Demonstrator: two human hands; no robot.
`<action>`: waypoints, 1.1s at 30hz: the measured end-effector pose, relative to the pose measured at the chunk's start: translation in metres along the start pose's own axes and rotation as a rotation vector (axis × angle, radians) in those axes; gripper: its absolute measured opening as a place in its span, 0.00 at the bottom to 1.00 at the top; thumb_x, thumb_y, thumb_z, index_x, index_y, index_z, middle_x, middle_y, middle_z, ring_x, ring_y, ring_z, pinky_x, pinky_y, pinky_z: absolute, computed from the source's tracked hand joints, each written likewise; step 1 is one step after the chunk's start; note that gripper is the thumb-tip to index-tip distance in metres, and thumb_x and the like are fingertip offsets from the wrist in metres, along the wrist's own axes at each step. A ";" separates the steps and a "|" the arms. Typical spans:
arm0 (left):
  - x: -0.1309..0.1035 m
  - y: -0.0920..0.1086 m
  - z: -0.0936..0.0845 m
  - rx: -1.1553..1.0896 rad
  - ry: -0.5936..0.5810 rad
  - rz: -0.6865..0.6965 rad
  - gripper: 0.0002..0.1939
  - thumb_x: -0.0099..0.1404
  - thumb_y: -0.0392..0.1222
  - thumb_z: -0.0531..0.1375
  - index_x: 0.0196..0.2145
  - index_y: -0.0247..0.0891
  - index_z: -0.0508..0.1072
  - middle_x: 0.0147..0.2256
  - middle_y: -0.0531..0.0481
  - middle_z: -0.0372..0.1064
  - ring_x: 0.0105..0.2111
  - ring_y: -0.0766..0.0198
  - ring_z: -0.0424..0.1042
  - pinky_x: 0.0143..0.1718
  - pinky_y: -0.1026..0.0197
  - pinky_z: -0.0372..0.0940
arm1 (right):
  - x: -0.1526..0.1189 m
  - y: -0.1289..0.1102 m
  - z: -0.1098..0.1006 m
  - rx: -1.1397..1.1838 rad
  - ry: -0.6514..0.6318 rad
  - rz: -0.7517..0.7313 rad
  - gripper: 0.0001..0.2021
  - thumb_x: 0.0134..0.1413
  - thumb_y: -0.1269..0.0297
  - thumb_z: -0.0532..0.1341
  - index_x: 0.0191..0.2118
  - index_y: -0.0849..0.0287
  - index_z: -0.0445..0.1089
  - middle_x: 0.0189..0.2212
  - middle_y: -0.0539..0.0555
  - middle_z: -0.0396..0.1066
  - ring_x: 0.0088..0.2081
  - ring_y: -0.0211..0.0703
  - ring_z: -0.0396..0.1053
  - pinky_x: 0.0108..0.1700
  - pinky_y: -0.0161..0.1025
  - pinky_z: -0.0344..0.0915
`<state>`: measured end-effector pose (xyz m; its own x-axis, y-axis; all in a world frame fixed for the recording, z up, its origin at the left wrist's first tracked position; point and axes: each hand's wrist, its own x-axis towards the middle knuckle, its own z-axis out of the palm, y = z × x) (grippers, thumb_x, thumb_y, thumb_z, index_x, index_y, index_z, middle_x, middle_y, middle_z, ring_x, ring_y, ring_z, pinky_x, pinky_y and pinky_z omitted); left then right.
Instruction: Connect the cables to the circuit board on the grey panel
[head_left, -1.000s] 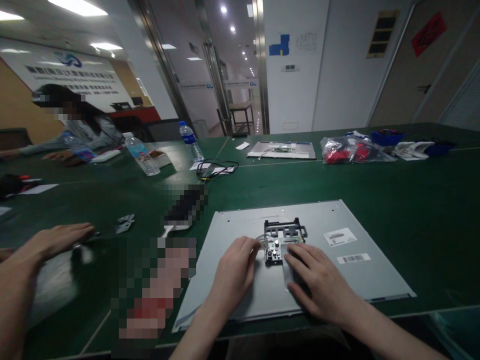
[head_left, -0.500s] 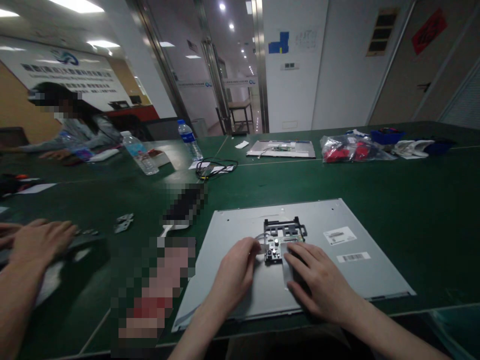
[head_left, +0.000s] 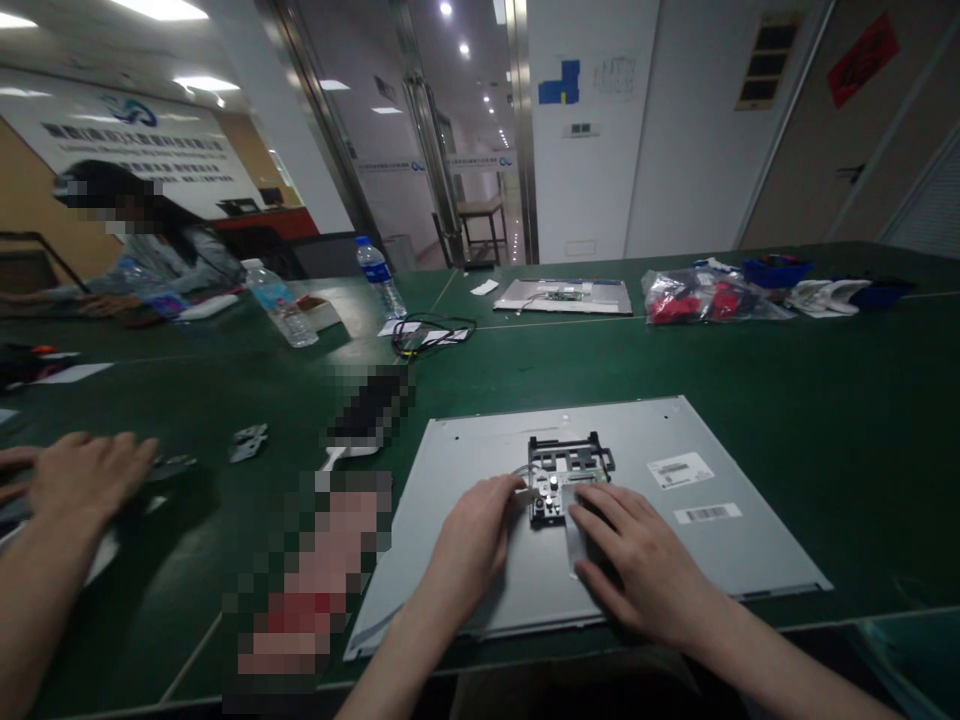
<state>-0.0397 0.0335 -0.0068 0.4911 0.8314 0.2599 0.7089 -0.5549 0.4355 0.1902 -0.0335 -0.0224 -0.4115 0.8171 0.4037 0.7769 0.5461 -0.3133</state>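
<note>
A flat silver display panel (head_left: 472,452) lies back side up on the green table in front of me. Mounted at its middle is a black plastic frame (head_left: 570,440) with a small circuit board (head_left: 553,492) and a thin cable. At the board's left edge, the fingertips of my left hand (head_left: 480,520) are pinched together on a small pale strip, mostly covered by the fingers. On the other side, my right hand (head_left: 637,555) rests with fingers spread over a grey translucent strip (head_left: 574,535) beside the board. What lies under that palm is hidden.
A co-worker's hand (head_left: 86,475) works at the left. Small metal parts (head_left: 249,442), a blurred-out phone-like object (head_left: 367,410) and a cable coil (head_left: 431,335) lie nearby. Water bottles (head_left: 381,280), another panel (head_left: 517,297) and a plastic bag with red items (head_left: 705,297) stand farther back.
My left fingers have shifted very slightly at the board's left edge. My right hand and the panel look the same. The co-worker's hand has moved a little.
</note>
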 end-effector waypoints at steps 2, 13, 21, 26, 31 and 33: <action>0.000 0.001 -0.001 0.001 -0.004 0.012 0.13 0.68 0.29 0.50 0.46 0.39 0.67 0.41 0.45 0.72 0.41 0.56 0.71 0.43 0.52 0.66 | 0.000 0.000 0.000 -0.001 -0.001 -0.002 0.26 0.57 0.64 0.59 0.61 0.62 0.61 0.61 0.63 0.61 0.61 0.57 0.58 0.61 0.59 0.60; 0.000 0.004 -0.003 0.029 -0.063 -0.021 0.18 0.63 0.25 0.50 0.46 0.39 0.68 0.41 0.45 0.69 0.40 0.56 0.69 0.42 0.54 0.65 | -0.001 0.001 0.002 -0.005 0.000 -0.004 0.26 0.57 0.64 0.59 0.61 0.62 0.61 0.61 0.63 0.60 0.61 0.57 0.57 0.61 0.59 0.59; -0.001 0.002 0.000 0.076 -0.069 -0.017 0.18 0.64 0.26 0.50 0.48 0.38 0.68 0.42 0.44 0.68 0.40 0.55 0.69 0.43 0.52 0.65 | -0.001 0.001 0.001 -0.015 0.002 -0.007 0.26 0.57 0.64 0.59 0.61 0.62 0.62 0.61 0.63 0.61 0.61 0.57 0.58 0.61 0.58 0.60; -0.001 0.001 0.001 0.082 -0.054 0.020 0.20 0.66 0.27 0.50 0.52 0.38 0.67 0.43 0.43 0.67 0.41 0.55 0.68 0.44 0.52 0.65 | -0.001 0.001 0.001 -0.016 0.000 -0.011 0.26 0.57 0.64 0.59 0.61 0.62 0.61 0.61 0.63 0.60 0.61 0.57 0.57 0.61 0.58 0.60; -0.001 0.000 0.001 0.094 -0.056 0.024 0.20 0.66 0.27 0.51 0.53 0.40 0.67 0.44 0.43 0.67 0.42 0.56 0.69 0.44 0.52 0.66 | -0.001 0.001 0.002 -0.018 0.001 -0.006 0.26 0.58 0.64 0.59 0.61 0.62 0.62 0.61 0.63 0.60 0.61 0.57 0.57 0.62 0.58 0.59; -0.001 0.000 0.001 0.095 -0.057 0.026 0.20 0.66 0.27 0.51 0.54 0.40 0.66 0.45 0.43 0.67 0.42 0.56 0.69 0.45 0.52 0.66 | -0.001 0.001 0.002 -0.018 -0.001 -0.004 0.26 0.58 0.64 0.59 0.61 0.62 0.62 0.61 0.63 0.60 0.61 0.57 0.57 0.62 0.58 0.59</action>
<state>-0.0398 0.0323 -0.0075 0.5360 0.8152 0.2194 0.7391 -0.5787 0.3446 0.1902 -0.0336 -0.0248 -0.4153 0.8151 0.4040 0.7838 0.5460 -0.2959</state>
